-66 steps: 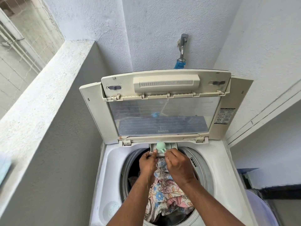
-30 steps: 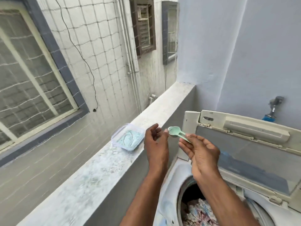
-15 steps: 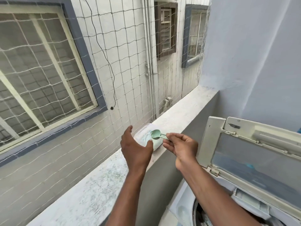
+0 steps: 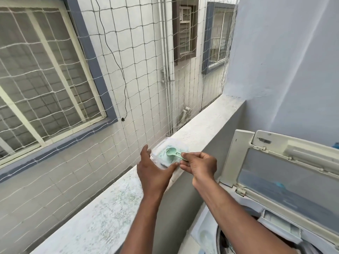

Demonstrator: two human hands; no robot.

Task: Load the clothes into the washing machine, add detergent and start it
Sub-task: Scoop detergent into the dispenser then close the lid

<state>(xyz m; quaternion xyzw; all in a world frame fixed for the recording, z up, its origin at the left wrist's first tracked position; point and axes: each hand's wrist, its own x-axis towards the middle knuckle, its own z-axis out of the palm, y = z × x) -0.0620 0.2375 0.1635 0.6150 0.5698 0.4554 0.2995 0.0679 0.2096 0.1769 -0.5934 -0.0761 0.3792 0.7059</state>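
A person's right hand [image 4: 200, 166] is pinching a green scoop [image 4: 173, 153] over a clear tub [image 4: 167, 154] of detergent sitting on the ledge [image 4: 113, 198]. The left hand [image 4: 153, 173], fingers spread, is cupping the tub's near side. The washer [image 4: 275, 180] is standing open beside the ledge.

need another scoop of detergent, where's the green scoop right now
In the head view, the green scoop is pinched in the right hand, its bowl over the clear detergent container on the ledge, left of the washing machine.
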